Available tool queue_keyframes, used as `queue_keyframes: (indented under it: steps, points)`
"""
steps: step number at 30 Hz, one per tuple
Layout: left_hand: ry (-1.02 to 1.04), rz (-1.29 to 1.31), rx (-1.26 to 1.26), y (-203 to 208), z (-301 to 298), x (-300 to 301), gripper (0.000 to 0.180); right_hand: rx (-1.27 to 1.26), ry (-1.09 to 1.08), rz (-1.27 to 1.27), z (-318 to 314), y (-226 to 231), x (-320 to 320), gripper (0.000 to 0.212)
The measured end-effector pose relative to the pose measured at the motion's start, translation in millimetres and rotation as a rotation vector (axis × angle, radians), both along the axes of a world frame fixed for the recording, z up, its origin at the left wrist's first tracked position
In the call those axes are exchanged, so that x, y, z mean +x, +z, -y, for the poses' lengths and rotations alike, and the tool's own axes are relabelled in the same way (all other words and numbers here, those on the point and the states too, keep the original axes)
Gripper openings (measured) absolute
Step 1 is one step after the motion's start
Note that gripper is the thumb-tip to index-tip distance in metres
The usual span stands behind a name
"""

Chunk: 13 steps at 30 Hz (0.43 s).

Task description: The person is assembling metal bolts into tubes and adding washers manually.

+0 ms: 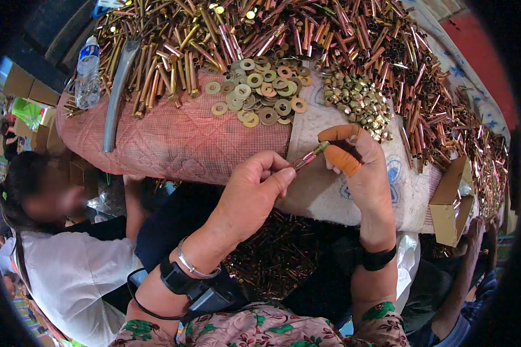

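My left hand (255, 188) and my right hand (359, 162) meet over the padded table edge, both pinching one small copper-coloured bolt (307, 157). The left fingers grip its lower end. Orange finger covers sit on my right thumb and forefinger, which hold the upper end. Just beyond the hands lie a pile of flat brass washers (263, 92) and a heap of small nuts (356, 101). Behind them stretches a big mound of copper and brass bolts (307, 34).
A pink quilted cloth (173, 139) and a white sack cover the table. A grey curved pipe (116, 92) and a plastic water bottle (88, 72) lie at left. A small cardboard box (448, 202) stands at right. Another person (58, 231) sits lower left. Finished bolts fill my lap (278, 254).
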<state>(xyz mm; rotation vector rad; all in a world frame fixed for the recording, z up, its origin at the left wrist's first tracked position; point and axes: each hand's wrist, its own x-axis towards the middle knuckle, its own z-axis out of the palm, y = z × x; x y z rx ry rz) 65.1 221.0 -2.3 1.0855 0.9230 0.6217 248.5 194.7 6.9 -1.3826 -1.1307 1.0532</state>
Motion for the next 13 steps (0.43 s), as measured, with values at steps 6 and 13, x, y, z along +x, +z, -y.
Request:
queue_keyframes:
  steps: [6,13]
  points:
    - [-0.038,-0.032,0.025,0.3,-2.0,-5.5,0.003,0.036,0.033,0.112,-0.8,2.2,0.6,0.012]
    - [-0.046,-0.052,0.097,3.0,-2.4,-7.4,0.003,-0.012,-0.008,0.257,-0.9,1.3,-3.6,0.021]
